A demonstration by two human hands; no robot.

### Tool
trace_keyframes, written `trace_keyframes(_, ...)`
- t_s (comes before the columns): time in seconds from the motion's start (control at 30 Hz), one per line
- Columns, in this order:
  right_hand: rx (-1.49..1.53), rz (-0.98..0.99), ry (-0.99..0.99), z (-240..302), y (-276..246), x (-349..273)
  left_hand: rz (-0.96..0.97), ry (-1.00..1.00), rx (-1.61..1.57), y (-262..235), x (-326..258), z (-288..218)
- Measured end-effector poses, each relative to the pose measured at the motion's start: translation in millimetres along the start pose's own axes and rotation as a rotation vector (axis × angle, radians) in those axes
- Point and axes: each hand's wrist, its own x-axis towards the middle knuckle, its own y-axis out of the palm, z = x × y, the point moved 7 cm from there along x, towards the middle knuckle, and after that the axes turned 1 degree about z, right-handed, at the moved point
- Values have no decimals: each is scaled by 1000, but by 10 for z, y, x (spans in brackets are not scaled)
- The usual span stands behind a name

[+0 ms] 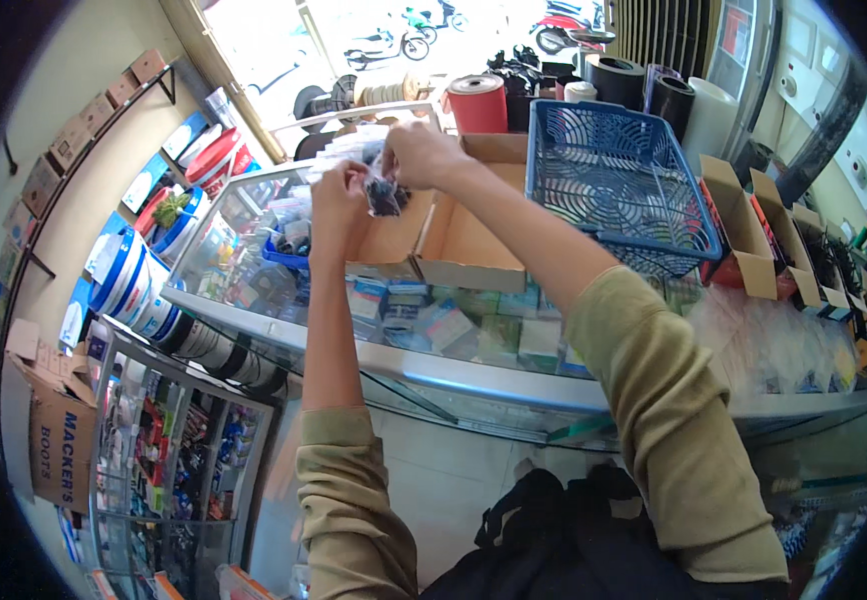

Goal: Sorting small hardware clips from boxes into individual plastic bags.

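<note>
A small clear plastic bag of dark little pieces [386,197] hangs between my hands, above an open cardboard box [391,240]. My left hand [339,192] pinches the bag's left side with closed fingers. From the right, my right hand [420,154] is closed on the upper part of the bag, its fingertips partly hidden. Several more clear bags [349,145] lie on the glass counter just beyond my hands. A second open cardboard box [474,247] stands beside the first, under my right forearm. What the small pieces are I cannot make out.
On the glass display counter [554,385] a blue plastic basket [709,225] stands right of the boxes. Further right are open cartons [739,215]. A small blue tray [284,258] sits left of my left forearm. Rolls and a red cylinder [478,105] line the back.
</note>
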Motion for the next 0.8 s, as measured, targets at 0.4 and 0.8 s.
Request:
trace_keyframes(0.4, -141, 32, 93, -66, 217, 96, 45, -101, 276, 250, 36, 315)
trace_keyframes(0.8, -438, 229, 14, -253, -873, -1056, -157, 237, -40, 122, -65, -670)
